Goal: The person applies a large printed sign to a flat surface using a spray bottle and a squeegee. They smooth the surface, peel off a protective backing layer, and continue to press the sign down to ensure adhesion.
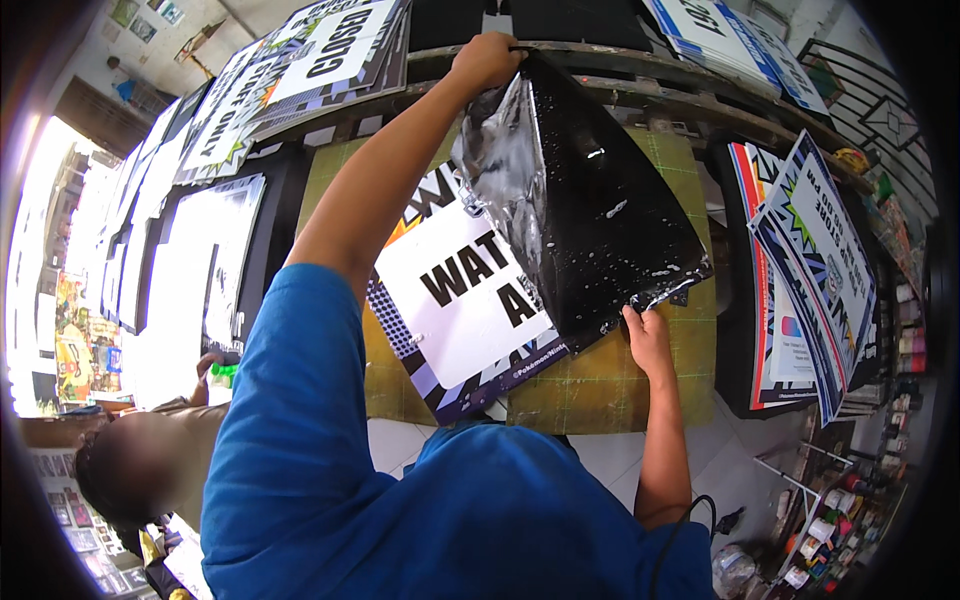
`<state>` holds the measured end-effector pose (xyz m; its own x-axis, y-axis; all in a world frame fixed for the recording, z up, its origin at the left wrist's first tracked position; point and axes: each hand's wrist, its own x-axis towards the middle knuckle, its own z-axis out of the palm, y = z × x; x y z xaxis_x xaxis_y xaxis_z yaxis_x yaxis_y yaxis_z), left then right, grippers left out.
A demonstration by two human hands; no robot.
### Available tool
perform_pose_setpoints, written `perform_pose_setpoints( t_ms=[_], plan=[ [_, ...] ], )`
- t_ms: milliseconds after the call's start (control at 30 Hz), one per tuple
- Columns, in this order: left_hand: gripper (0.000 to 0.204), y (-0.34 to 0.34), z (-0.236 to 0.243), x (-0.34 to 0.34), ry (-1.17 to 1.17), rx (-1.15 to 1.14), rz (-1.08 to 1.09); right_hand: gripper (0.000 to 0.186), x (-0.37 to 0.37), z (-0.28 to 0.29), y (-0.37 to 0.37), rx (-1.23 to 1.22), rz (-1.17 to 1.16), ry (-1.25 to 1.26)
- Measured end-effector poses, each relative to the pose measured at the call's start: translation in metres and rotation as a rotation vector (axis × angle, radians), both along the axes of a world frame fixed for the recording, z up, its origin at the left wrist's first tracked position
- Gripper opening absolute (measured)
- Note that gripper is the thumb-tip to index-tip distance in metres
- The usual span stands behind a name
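A glossy black plastic sheet (620,215), specked with white marks, lies over the right side of a printed sign (455,310). Its left edge is wrinkled and shines silvery. At the far side, my left hand (488,62) is closed on the sheet's far corner, with the arm stretched across the sign. My right hand (648,335) pinches the near right corner, thumb on top. The sign is white with bold black lettering and a purple patterned border. Beneath both is a yellow-green gridded cutting mat (650,390). The sheet hides the sign's right part.
Stacked signs (335,50) lie beyond at the far left, more signs (740,45) at the far right. Another pile of signs (815,260) stands right of the mat. A person (150,460) is at the lower left. Bottles (820,525) fill a rack at the lower right.
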<state>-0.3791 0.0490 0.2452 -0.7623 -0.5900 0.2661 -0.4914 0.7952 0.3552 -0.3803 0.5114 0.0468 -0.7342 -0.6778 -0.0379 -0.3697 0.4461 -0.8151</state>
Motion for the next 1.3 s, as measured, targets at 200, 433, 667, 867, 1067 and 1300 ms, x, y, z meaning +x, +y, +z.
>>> perform_pose_setpoints(
  t_ms=[200, 433, 667, 867, 1067, 1300],
  plan=[
    [0.035, -0.013, 0.0, -0.009, -0.026, 0.047, -0.083, 0.048, -0.001, 0.015, -0.003, -0.034, -0.054, -0.043],
    [0.034, -0.026, -0.011, -0.033, -0.051, 0.074, -0.112, 0.052, -0.005, 0.031, -0.014, -0.056, -0.093, -0.049],
    [0.034, -0.031, -0.01, -0.045, -0.017, 0.045, -0.16, 0.051, -0.013, 0.034, -0.012, -0.151, -0.165, -0.035],
    [0.045, -0.039, -0.003, -0.058, -0.073, 0.01, -0.168, 0.049, -0.034, 0.034, -0.015, -0.175, -0.245, -0.097],
    [0.041, -0.059, -0.023, -0.087, -0.136, -0.053, -0.156, 0.044, -0.049, 0.046, -0.023, -0.145, -0.234, -0.072],
    [0.032, -0.054, -0.038, -0.115, 0.032, -0.013, -0.196, 0.044, -0.067, 0.058, -0.018, 0.046, -0.259, -0.13]
  ],
)
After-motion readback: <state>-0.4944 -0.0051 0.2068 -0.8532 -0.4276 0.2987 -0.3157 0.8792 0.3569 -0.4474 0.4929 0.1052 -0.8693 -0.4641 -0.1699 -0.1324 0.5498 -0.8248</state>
